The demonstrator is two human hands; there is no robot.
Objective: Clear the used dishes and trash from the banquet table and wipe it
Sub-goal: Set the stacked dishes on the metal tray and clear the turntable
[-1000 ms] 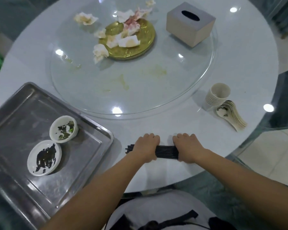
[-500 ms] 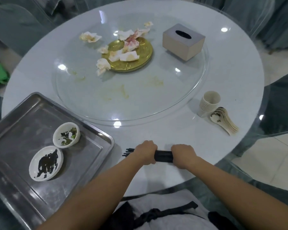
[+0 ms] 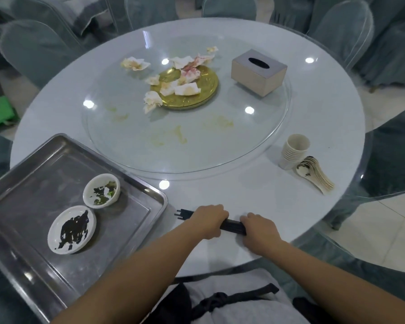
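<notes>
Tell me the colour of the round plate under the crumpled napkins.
Gold: the round plate at the middle of the glass turntable, seen in the head view.

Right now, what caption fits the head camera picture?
Both hands grip black chopsticks beside a tray.

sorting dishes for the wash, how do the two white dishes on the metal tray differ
The bowl is smaller and deeper, with green and dark scraps; the saucer is wider and shallower, smeared with black sauce. The bowl sits farther from the person, the saucer nearer. Both are white, round, dirty and upright on the tray.
</notes>
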